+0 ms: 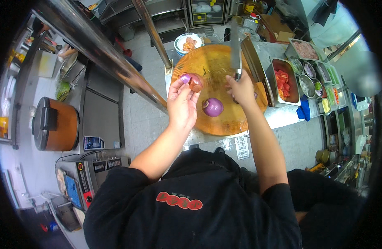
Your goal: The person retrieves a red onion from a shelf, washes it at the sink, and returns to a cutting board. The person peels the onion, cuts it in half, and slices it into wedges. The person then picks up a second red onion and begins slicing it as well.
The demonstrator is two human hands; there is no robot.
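My left hand (182, 105) holds a red onion (196, 81) with loose, partly peeled skin, above the left edge of a round wooden chopping block (222, 126). In my right hand (241, 88) is the handle of a knife (235, 49), its broad blade pointing away from me over the block. A peeled red onion (213, 107) rests on the block between my hands. Another purple piece (255, 95) shows partly beside my right wrist; the wrist hides much of that spot.
A cleaver (253, 59) stands at the block's right edge, beside a metal pan of cut tomatoes (283, 85) and several small bowls. A plate of meat (189, 43) sits behind the block. Steel posts (110, 59) rise at left. Another person's arm (67, 53) shows far left.
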